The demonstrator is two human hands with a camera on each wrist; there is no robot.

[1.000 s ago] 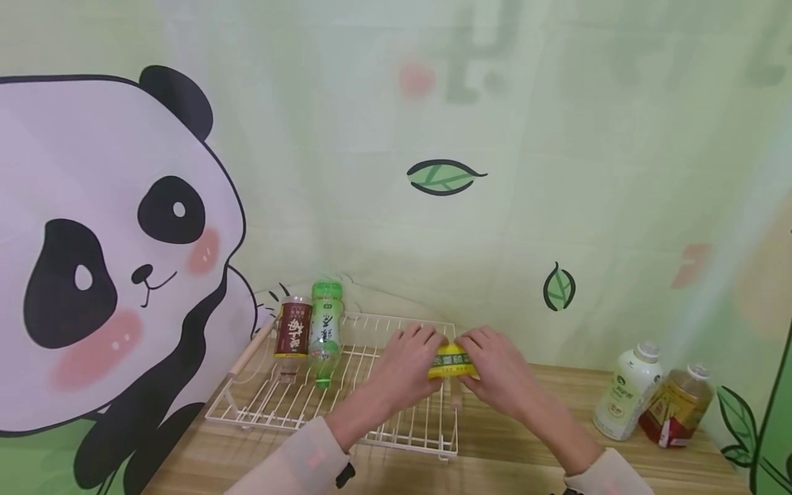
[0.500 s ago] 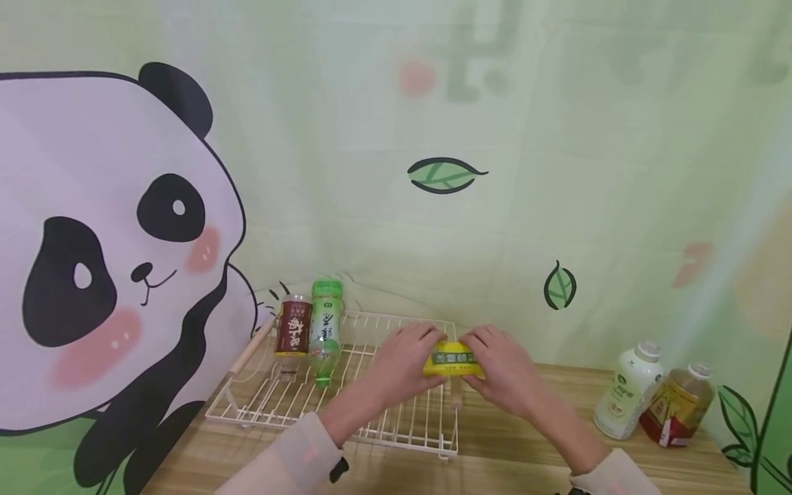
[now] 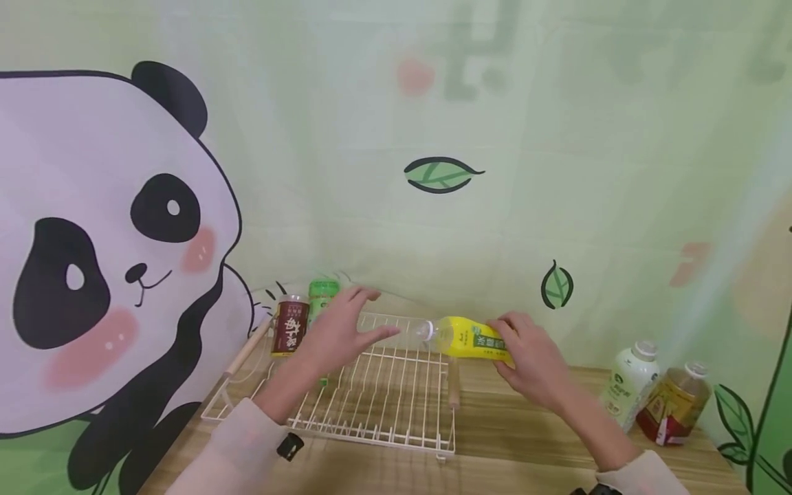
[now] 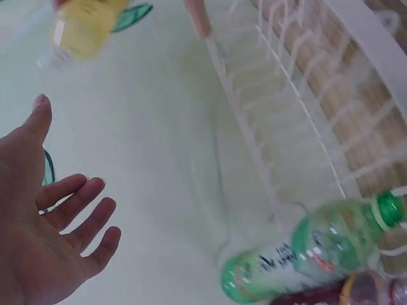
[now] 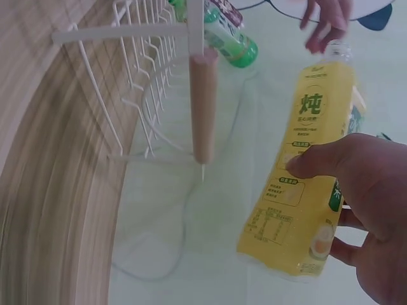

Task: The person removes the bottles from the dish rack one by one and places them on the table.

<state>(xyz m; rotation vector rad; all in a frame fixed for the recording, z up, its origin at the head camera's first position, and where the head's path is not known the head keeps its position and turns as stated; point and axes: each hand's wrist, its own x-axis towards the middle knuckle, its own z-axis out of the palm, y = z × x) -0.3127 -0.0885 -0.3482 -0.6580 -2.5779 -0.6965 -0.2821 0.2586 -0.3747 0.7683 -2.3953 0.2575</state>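
Note:
My right hand [image 3: 532, 357] grips a yellow-labelled plastic bottle [image 3: 473, 339] near its base, thumb across the label in the right wrist view. The bottle lies roughly level above the right side of a white wire rack [image 3: 396, 440], its clear neck toward the left. My left hand [image 3: 331, 337] is apart from it, fingers spread and holding nothing, palm visible in the left wrist view [image 4: 38, 210]. Behind the left hand, a green-capped bottle [image 4: 331, 244] and a dark red labelled bottle [image 3: 289, 326] lean neck-down in the rack; the hand partly covers the green one.
A white bottle [image 3: 632, 381] and a brown bottle [image 3: 676, 405] stand together at the right on the wooden table [image 3: 526, 454]. Wooden handles [image 3: 454, 385] flank the rack. A panda-printed curtain [image 3: 371, 227] hangs close behind.
The left hand has let go of the yellow bottle and moved left, fingers opening. The bottle, earlier held between both hands, now stays in the right hand, which has shifted slightly right.

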